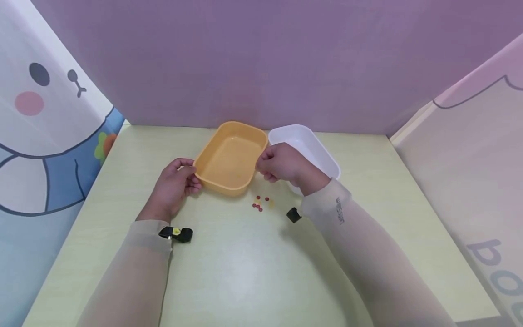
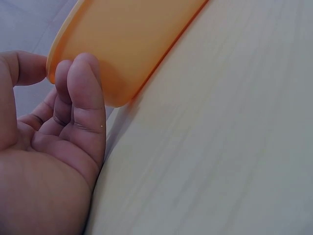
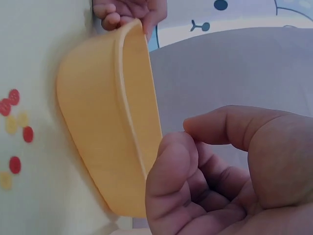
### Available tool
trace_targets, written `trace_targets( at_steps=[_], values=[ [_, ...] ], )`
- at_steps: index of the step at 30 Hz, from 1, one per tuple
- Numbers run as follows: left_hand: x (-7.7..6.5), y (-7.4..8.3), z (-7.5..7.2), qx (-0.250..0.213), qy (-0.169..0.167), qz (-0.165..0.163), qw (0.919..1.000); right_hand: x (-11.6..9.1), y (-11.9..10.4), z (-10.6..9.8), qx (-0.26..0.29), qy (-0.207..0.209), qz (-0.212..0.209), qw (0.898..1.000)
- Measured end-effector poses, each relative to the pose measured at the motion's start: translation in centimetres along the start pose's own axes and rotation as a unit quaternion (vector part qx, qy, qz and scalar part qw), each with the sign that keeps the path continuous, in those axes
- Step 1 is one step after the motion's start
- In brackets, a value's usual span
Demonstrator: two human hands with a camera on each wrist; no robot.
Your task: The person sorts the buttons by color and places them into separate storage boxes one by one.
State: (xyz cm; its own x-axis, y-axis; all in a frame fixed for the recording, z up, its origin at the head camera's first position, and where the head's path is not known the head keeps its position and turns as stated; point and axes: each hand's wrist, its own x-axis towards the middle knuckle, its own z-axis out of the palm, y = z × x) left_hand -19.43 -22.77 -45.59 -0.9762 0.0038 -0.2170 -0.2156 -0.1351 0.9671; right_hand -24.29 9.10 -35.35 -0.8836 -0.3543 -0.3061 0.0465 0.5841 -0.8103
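Observation:
A yellow-orange plastic tub (image 1: 229, 159) sits at the back middle of the table, its inside bare. My left hand (image 1: 175, 184) pinches the tub's left rim, thumb on the edge and curled fingers against the outer wall. At the right rim is my right hand (image 1: 283, 165), with thumb and index fingertips together and the other fingers curled. Nothing shows between those fingertips in the right wrist view, where the rim runs behind the fingers (image 3: 168, 166). Several small red discs (image 3: 28, 134) and yellow discs (image 3: 6, 181), like buttons, lie on the table in front of the tub.
A white plastic tub (image 1: 314, 147) stands right of the yellow one, partly hidden by my right hand and forearm. The purple wall (image 1: 261, 63) rises at the table's back edge. Printed fabric panels (image 1: 65, 172) flank both sides.

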Motion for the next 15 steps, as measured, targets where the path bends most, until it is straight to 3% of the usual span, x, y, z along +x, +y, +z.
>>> trace_targets(
  at_steps=[8, 15],
  values=[
    [0.2, -0.2, -0.4, -0.002, 0.0, -0.001, 1.0, -2.2, 1.5, 0.7, -0.049, -0.013, -0.013, 0.999],
    [0.1, -0.1, -0.6, -0.01, 0.003, -0.004, 0.9999, -3.1, 2.8, 1.7, -0.058, -0.027, -0.028, 0.998]
  ],
)
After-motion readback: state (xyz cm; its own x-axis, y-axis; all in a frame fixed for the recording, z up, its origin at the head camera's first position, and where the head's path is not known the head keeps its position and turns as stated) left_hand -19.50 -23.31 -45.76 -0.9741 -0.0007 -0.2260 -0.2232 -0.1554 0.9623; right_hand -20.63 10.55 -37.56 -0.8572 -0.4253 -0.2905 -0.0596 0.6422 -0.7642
